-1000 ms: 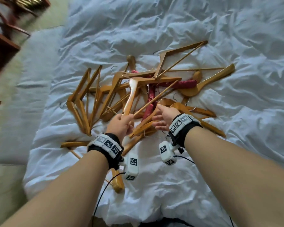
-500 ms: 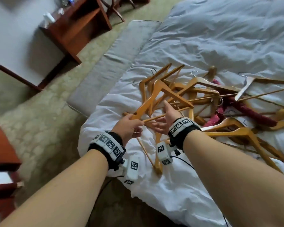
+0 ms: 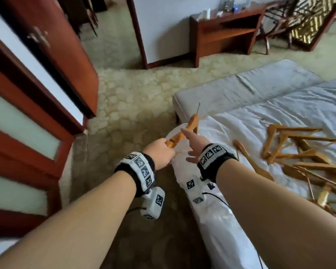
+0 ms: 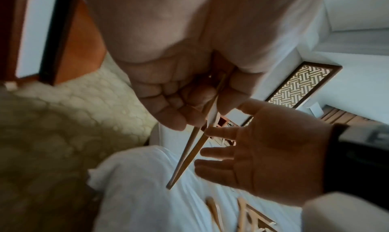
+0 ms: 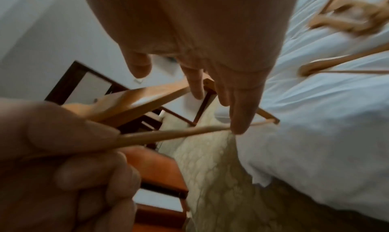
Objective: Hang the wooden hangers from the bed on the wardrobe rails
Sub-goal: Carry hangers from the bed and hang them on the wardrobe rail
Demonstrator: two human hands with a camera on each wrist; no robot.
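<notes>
My left hand (image 3: 159,153) grips one end of a wooden hanger (image 3: 185,131), held in the air over the bed's corner with its metal hook pointing up. The left wrist view shows the fingers (image 4: 179,105) curled round the hanger (image 4: 189,152). My right hand (image 3: 193,145) is beside it with straight fingers. In the right wrist view those fingers (image 5: 238,115) lie against the hanger (image 5: 147,100). A pile of wooden hangers (image 3: 303,156) lies on the white bed (image 3: 260,121) to my right. The wardrobe doors (image 3: 27,105) stand at the left; no rail shows.
Patterned carpet (image 3: 132,98) runs between the bed and the wardrobe. A grey bench (image 3: 241,90) lies along the bed's far side. A wooden desk (image 3: 225,33) and a chair (image 3: 306,22) stand at the back wall.
The view has swung left from the bed toward the carpet and wardrobe. My left hand has lifted one hanger off the pile and carried it left; the right hand came along, open.
</notes>
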